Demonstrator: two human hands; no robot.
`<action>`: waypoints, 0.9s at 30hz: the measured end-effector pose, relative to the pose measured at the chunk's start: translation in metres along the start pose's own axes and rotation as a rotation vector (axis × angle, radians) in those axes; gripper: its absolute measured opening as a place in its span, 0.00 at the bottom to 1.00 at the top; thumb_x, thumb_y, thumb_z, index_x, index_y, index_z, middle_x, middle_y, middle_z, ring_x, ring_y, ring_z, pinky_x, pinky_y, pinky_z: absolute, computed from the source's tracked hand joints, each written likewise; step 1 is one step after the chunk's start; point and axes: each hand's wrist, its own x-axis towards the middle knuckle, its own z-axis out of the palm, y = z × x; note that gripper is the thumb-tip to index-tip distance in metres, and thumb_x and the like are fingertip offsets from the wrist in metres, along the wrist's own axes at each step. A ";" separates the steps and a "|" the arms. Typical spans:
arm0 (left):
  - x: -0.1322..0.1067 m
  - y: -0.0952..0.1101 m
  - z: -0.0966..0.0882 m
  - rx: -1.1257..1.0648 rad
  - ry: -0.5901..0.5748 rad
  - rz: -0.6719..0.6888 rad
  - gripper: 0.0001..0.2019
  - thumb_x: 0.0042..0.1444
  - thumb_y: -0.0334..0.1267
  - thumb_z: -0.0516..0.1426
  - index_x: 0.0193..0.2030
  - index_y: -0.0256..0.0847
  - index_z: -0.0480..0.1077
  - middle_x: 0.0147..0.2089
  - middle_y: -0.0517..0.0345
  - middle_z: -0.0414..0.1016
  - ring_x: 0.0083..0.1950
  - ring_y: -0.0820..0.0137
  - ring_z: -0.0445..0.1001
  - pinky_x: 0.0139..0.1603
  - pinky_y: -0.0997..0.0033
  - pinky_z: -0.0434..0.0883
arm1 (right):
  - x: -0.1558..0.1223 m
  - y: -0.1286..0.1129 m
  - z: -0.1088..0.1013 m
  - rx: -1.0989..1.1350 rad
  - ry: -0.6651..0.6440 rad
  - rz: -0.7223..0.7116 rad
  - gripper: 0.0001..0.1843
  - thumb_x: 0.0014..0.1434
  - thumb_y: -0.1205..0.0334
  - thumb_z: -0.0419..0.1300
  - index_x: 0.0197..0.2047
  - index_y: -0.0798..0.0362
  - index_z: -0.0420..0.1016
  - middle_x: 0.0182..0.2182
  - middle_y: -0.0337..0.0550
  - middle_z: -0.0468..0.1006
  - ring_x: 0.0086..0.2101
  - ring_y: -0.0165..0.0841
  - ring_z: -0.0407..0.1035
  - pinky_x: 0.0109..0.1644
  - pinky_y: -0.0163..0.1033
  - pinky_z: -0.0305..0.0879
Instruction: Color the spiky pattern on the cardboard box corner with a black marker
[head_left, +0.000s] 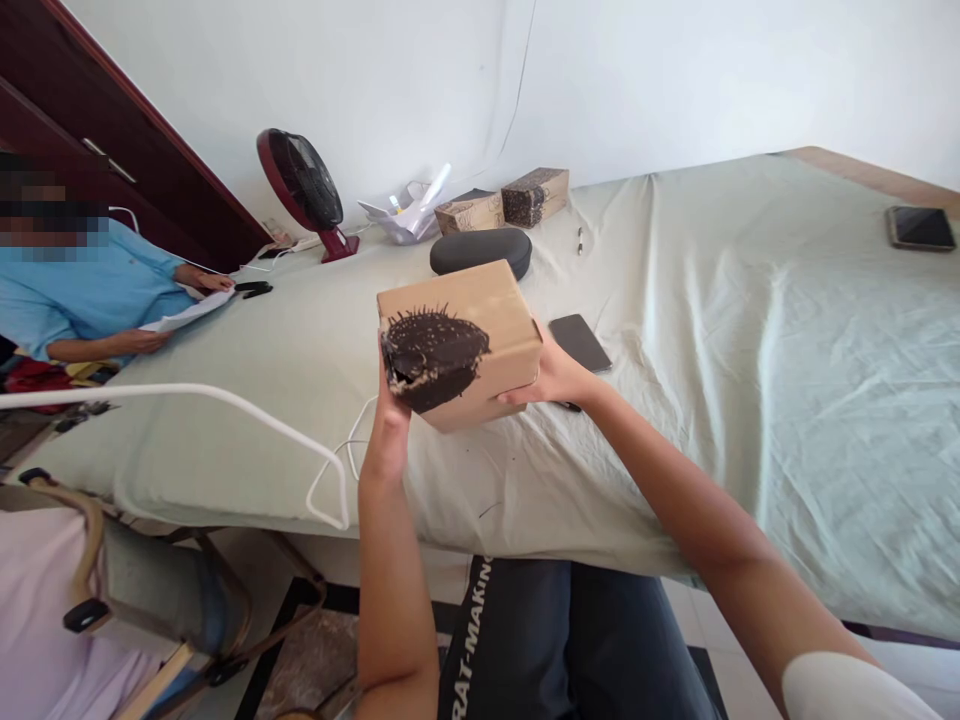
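A brown cardboard box is held up above the cloth-covered table, tilted, with a black spiky drawing over one corner. That corner looks torn or worn. My left hand grips its left end, the fingers mostly hidden behind it. On the right end, my right hand holds the box with the thumb along its lower edge. Just right of my right hand lies a dark phone. Behind the box sits a black zip case.
Two patterned cardboard boxes, a clear plastic bag and a fan stand along the wall. Another phone lies far right. A white cable crosses at left. A person in a blue shirt holds paper; a chair stands lower left.
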 end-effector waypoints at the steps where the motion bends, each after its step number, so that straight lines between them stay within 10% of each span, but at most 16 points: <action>1: -0.001 -0.016 -0.004 0.021 0.009 -0.001 0.52 0.43 0.75 0.68 0.71 0.49 0.70 0.71 0.42 0.73 0.76 0.44 0.68 0.76 0.47 0.67 | -0.001 0.002 -0.002 0.062 -0.050 0.044 0.78 0.47 0.36 0.78 0.84 0.39 0.30 0.79 0.58 0.51 0.73 0.58 0.55 0.69 0.63 0.68; 5: -0.011 -0.079 -0.017 0.003 0.263 -0.020 0.52 0.36 0.64 0.76 0.69 0.48 0.71 0.61 0.44 0.80 0.64 0.47 0.79 0.68 0.43 0.74 | -0.009 0.016 -0.012 0.152 -0.219 0.297 0.49 0.68 0.37 0.60 0.83 0.38 0.43 0.76 0.53 0.61 0.67 0.48 0.68 0.61 0.51 0.75; 9: -0.025 -0.121 -0.018 -0.096 0.352 0.008 0.47 0.36 0.64 0.75 0.63 0.48 0.74 0.56 0.47 0.83 0.58 0.49 0.82 0.62 0.44 0.78 | -0.016 0.033 -0.002 -0.506 -0.209 0.652 0.29 0.71 0.49 0.62 0.68 0.57 0.73 0.63 0.62 0.76 0.60 0.48 0.74 0.63 0.48 0.71; 12: -0.034 -0.136 -0.016 -0.079 0.352 0.008 0.48 0.34 0.66 0.75 0.63 0.48 0.74 0.54 0.46 0.82 0.57 0.50 0.83 0.62 0.44 0.78 | -0.016 0.038 0.018 -0.812 -0.247 0.750 0.17 0.73 0.60 0.58 0.58 0.62 0.77 0.58 0.68 0.78 0.60 0.53 0.73 0.59 0.48 0.70; 16: -0.041 -0.147 -0.018 -0.055 0.333 0.001 0.48 0.35 0.65 0.75 0.63 0.47 0.74 0.56 0.45 0.82 0.58 0.49 0.82 0.64 0.42 0.77 | -0.011 0.036 0.027 -0.810 -0.192 0.775 0.22 0.80 0.57 0.43 0.63 0.55 0.73 0.51 0.61 0.83 0.49 0.48 0.80 0.48 0.45 0.71; 22: -0.044 -0.152 -0.022 -0.063 0.319 0.013 0.46 0.32 0.61 0.78 0.60 0.49 0.77 0.58 0.47 0.82 0.59 0.50 0.82 0.68 0.41 0.74 | -0.011 0.025 0.005 -0.788 -0.275 0.885 0.24 0.75 0.47 0.53 0.66 0.45 0.76 0.58 0.57 0.82 0.56 0.54 0.78 0.50 0.49 0.72; 27: -0.044 -0.146 -0.017 -0.088 0.284 0.030 0.44 0.33 0.60 0.78 0.59 0.46 0.78 0.57 0.47 0.83 0.59 0.49 0.82 0.67 0.42 0.76 | -0.008 0.005 -0.037 -0.541 -0.428 1.041 0.35 0.67 0.67 0.58 0.75 0.38 0.67 0.53 0.53 0.85 0.39 0.45 0.83 0.39 0.44 0.76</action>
